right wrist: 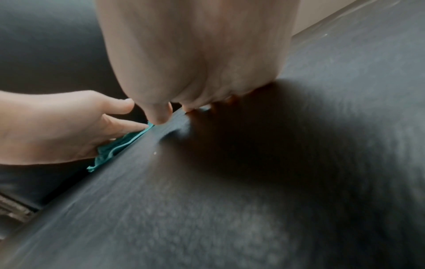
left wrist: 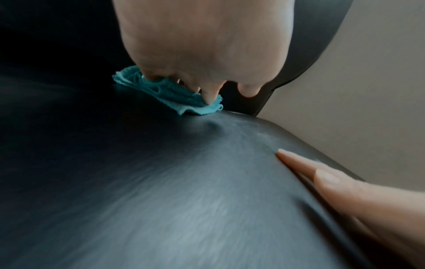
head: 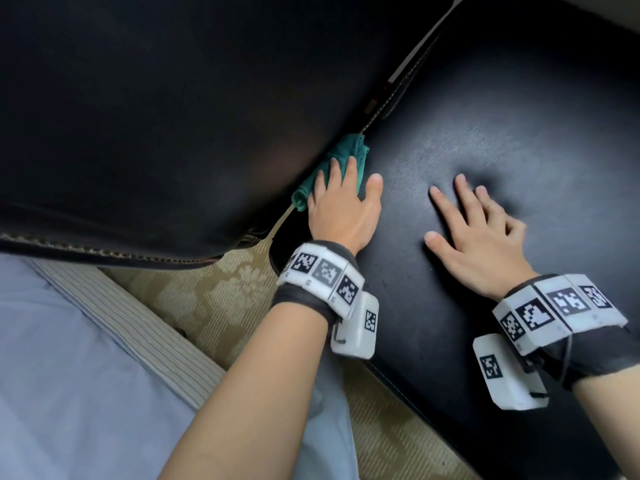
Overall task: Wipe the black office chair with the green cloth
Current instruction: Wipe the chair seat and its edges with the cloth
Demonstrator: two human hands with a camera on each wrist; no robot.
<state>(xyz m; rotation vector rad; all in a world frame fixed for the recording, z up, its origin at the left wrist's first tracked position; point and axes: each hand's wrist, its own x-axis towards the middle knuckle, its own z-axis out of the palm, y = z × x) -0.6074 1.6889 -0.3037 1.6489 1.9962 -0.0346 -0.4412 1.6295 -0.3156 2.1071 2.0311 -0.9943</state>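
The black office chair fills the head view, its backrest (head: 173,116) at the upper left and its seat (head: 502,116) on the right. The green cloth (head: 349,150) lies bunched in the crease where they meet. My left hand (head: 341,199) presses it there with its fingers, the thumb spread apart on the seat. The left wrist view shows fingertips of my left hand (left wrist: 207,45) on the cloth (left wrist: 161,91). My right hand (head: 478,233) lies flat with spread fingers and dents the seat cushion. Seen from the right wrist, the cloth (right wrist: 115,147) shows under my left hand (right wrist: 57,127).
Patterned beige carpet (head: 214,299) shows below the chair. Pale blue clothing (head: 69,375) and a striped fabric band (head: 114,306) lie at the lower left. A narrow gap with a stitched seam (head: 408,74) runs between backrest and seat. A beige wall (left wrist: 379,91) stands behind the chair.
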